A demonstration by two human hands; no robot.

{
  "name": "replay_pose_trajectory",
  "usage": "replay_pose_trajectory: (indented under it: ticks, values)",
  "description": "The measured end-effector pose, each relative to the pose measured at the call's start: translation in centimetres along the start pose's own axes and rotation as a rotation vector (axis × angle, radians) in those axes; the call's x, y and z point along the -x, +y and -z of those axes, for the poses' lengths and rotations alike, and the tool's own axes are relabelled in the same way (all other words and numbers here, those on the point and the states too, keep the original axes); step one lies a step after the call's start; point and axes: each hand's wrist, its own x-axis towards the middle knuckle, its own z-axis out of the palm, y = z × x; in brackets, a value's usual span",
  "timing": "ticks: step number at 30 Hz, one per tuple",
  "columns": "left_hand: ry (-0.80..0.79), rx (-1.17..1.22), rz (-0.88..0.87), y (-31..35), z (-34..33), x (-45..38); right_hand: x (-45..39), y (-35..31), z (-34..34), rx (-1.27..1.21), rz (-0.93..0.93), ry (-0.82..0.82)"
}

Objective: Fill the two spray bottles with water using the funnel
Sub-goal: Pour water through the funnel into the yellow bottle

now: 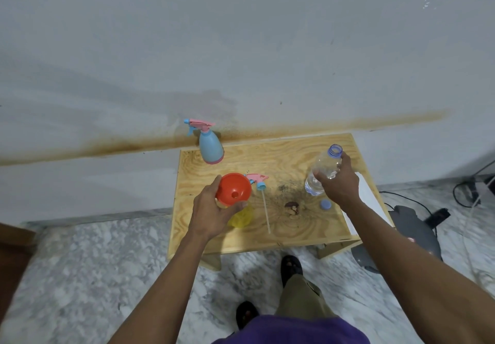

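Observation:
A blue spray bottle (210,147) with its pink trigger head on stands at the table's back left corner. Near the front left, a yellow spray bottle (242,217) stands without its head, and an orange funnel (233,189) sits in its neck. My left hand (211,211) holds the funnel and the yellow bottle's top. The loose pink and blue spray head (257,179) with its long tube lies just right of the funnel. My right hand (338,183) grips an uncapped clear water bottle (322,172), held upright over the table's right side.
The small plywood table (292,228) stands against a stained white wall. A blue bottle cap (325,204) lies near my right wrist, beside a dark stain and knot. A white sheet lies at the table's right edge. A grey fan base and black cables are on the marble floor at right.

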Motion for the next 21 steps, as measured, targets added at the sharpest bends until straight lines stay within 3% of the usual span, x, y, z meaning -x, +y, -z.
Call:
replay_pose_trajectory:
  ticks: [6,11,15,21]
  values:
    - [0.136,0.076,-0.034,1.3,0.6,1.0,0.5,1.0,0.4,-0.013,-0.003,0.007]
    - [0.281,0.147,-0.101,6.1,0.4,0.4,0.7,1.1,0.7,-0.041,0.017,0.043]
    - [0.152,0.087,-0.083,8.8,-3.5,-2.1,1.1,1.3,0.9,-0.053,0.049,0.060]
    - [-0.058,0.038,0.268,8.4,-12.0,-5.6,2.2,2.4,1.9,-0.041,0.082,-0.007]
